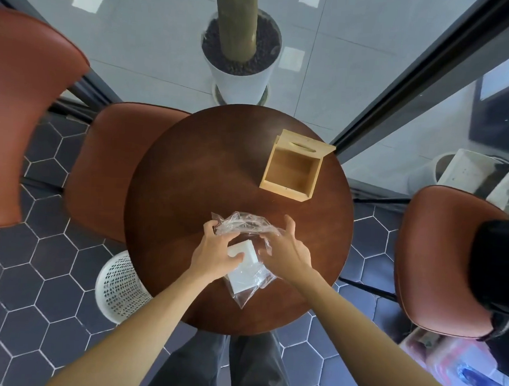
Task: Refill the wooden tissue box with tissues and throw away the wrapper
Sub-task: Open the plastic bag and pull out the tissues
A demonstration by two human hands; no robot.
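Observation:
A white stack of tissues (244,273) lies half inside a clear plastic wrapper (245,223) near the front of the round wooden table (188,189). My left hand (215,251) rests on the stack, thumb over its top edge and fingers at the wrapper's torn end. My right hand (287,247) pinches the wrapper on the right side. At the back right of the table the wooden tissue box (291,172) stands open and empty, its slotted lid (304,143) tipped back.
A white perforated waste basket (118,286) stands on the floor at the table's left front. Brown chairs (113,167) (441,261) flank the table. A white plant pot (239,74) sits behind it. A glass wall runs along the right.

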